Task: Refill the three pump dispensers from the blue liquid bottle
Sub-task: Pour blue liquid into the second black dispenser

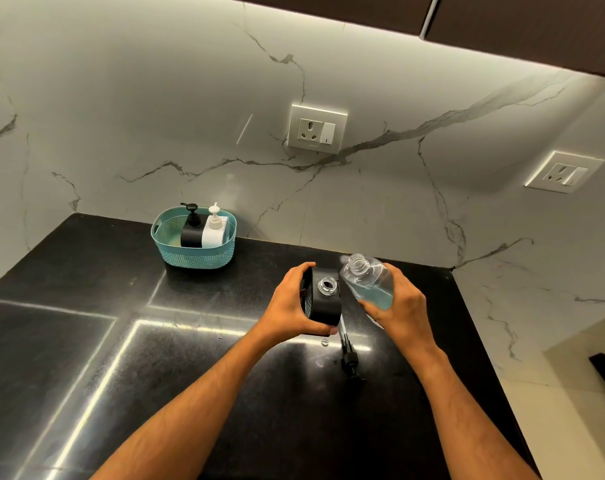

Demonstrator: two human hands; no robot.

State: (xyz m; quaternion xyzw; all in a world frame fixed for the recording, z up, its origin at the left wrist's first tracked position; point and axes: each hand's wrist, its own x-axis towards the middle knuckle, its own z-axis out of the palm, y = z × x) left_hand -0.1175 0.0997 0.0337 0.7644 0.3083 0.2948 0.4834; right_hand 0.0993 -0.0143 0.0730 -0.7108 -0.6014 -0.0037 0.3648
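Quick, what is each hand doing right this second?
Left hand: fingers curled round the open black dispenser, holding it.
Right hand: fingers curled round the uncapped bottle of blue liquid, holding it tilted toward the dispenser.

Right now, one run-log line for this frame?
left hand grips open black dispenser | right hand holds uncapped blue liquid bottle beside it | no pour visible | pump on counter

a black polished bench [86,341] meets a marble wall. a teal basket [193,252] sits on it near the wall. a black pump head [349,358] lies flat on it, nearer the front.
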